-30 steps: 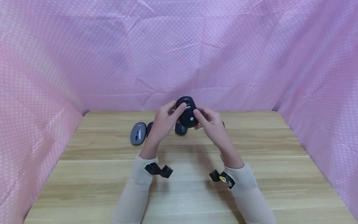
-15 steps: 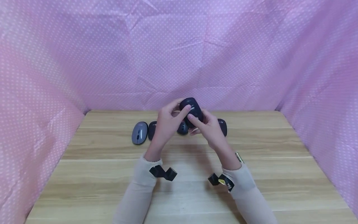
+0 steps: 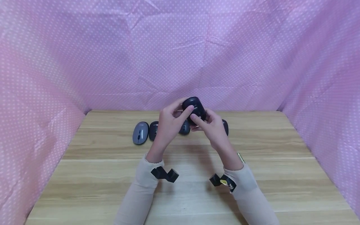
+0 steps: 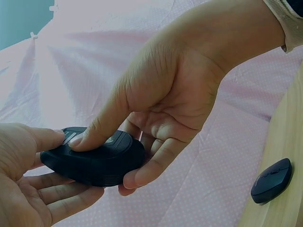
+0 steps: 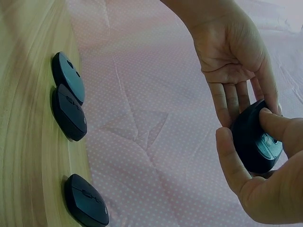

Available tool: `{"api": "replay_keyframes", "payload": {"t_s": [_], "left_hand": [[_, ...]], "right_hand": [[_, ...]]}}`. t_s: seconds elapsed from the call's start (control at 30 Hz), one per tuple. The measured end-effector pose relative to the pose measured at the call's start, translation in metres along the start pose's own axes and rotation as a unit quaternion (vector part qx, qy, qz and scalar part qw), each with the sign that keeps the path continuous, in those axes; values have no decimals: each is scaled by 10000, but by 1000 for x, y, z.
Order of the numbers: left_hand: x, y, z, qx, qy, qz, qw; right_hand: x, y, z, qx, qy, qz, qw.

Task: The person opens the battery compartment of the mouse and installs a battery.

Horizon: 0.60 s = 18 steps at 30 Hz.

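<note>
A black computer mouse [image 3: 198, 109] is held up above the far part of the table, its labelled underside tilted toward the head camera. My left hand [image 3: 172, 122] grips its left side, thumb lying on the underside and fingers behind. From the right, my right hand [image 3: 212, 128] pinches it too, thumb tip on the underside close to the left thumb. Seen from the left wrist, the mouse [image 4: 102, 161] sits between both hands, right thumb pressed on its flat face. In the right wrist view my right thumb and fingers curl round the mouse [image 5: 253, 142].
A grey mouse [image 3: 140, 133] and a black mouse [image 3: 153, 131] lie side by side on the wooden table [image 3: 107, 175]. Another dark mouse [image 3: 184, 128] lies behind the hands, and one more black mouse [image 3: 226, 127] is partly hidden by the right hand. Pink dotted cloth [image 3: 180, 56] surrounds the table.
The held mouse has shifted right and turned, its underside now tilted more steeply. My right thumb has slid from its lower right edge onto the underside. Both hands keep their hold.
</note>
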<state>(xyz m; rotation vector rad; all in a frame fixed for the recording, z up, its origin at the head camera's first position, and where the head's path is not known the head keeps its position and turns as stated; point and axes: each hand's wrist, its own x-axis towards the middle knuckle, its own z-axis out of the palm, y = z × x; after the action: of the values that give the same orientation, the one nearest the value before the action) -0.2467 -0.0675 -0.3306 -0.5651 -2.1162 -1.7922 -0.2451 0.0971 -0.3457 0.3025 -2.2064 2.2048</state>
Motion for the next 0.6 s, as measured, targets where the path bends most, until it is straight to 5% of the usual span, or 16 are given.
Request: {"api": "replay_keyframes", "payload": {"t_s": [0.6], "left_hand": [[1, -2, -1, 23, 4, -91, 10000]], "right_hand": [[-1, -2, 0, -221, -19, -23, 9998]]}}
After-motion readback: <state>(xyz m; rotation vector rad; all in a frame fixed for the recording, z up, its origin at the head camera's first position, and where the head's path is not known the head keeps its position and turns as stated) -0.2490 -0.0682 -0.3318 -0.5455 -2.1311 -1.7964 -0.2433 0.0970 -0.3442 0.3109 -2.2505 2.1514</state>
